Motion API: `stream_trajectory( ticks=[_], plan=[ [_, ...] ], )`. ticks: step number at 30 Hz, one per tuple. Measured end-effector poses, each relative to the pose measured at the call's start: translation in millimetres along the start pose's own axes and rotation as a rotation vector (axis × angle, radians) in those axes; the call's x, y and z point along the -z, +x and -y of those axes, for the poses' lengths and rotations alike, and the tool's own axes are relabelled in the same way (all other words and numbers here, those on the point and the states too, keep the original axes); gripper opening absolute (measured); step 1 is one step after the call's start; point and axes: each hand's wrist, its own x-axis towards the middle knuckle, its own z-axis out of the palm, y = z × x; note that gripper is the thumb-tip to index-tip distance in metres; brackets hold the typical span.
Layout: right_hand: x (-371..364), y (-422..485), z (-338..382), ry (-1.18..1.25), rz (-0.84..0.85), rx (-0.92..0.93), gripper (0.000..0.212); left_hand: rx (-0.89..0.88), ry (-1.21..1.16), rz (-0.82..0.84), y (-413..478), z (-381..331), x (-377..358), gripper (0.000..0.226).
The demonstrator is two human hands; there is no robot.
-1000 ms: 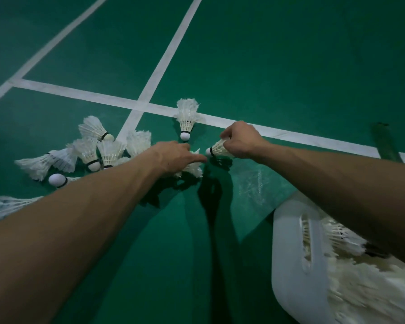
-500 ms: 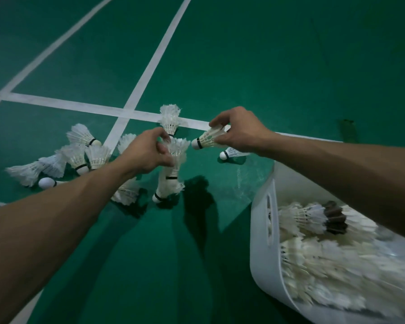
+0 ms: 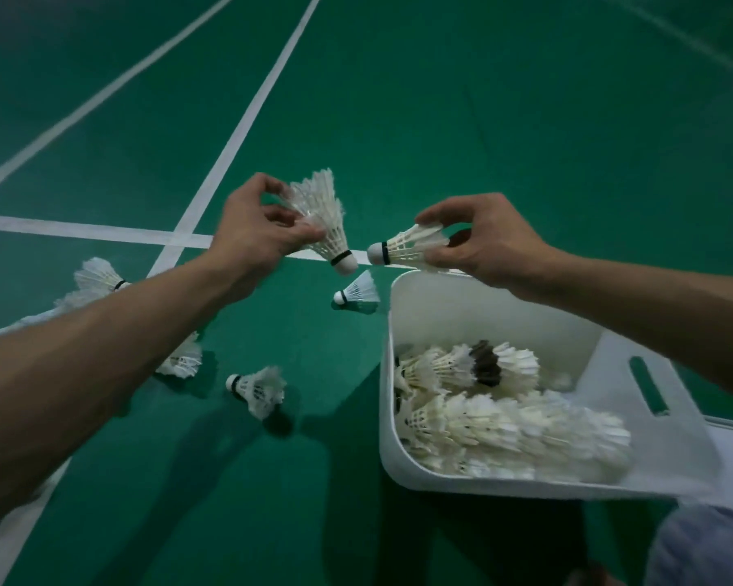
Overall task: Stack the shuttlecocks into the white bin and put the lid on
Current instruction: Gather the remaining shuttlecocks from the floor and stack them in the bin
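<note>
My left hand grips a white shuttlecock by its feathers, cork pointing down to the right. My right hand pinches another shuttlecock held level, its cork facing left. The two corks are close together and apart, above the far left corner of the white bin. Rows of nested shuttlecocks lie inside the bin, one with a dark band. Loose shuttlecocks lie on the green floor: one by the bin's corner, one nearer me, one partly under my left forearm, more at the left.
The bin's right wall has a slot handle. White court lines cross the green floor. A grey-clothed knee shows at the bottom right. No lid is in view.
Both hands have risen from the floor, each carrying a shuttlecock, and come toward the bin. The view has shifted so the bin shows more fully.
</note>
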Motion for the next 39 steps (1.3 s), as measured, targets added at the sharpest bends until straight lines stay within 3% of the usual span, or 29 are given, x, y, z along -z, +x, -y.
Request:
stream_trajectory(
  ticks=[7, 16, 21, 27, 39],
  plan=[
    [47, -47, -36, 0.035, -0.049, -0.098, 0.048, -0.094, 0.052, 0.182, -23, -38, -63, 0.046],
    [86, -80, -126, -0.111, -0.095, -0.282, 0.045, -0.04, 0.139, 0.385, -36, -6, -145, 0.048],
    [88, -93, -169, -0.226, -0.111, -0.389, 0.042, -0.034, 0.188, 0.444, -32, 7, -160, 0.046],
    [80, -95, -178, -0.398, -0.015, -0.372, 0.042, -0.034, 0.219, 0.461, -30, 13, -168, 0.046],
    [39, -72, -185, 0.164, 0.137, -0.57, 0.052, -0.037, 0.271, 0.462, -27, 20, -164, 0.049]
  ],
)
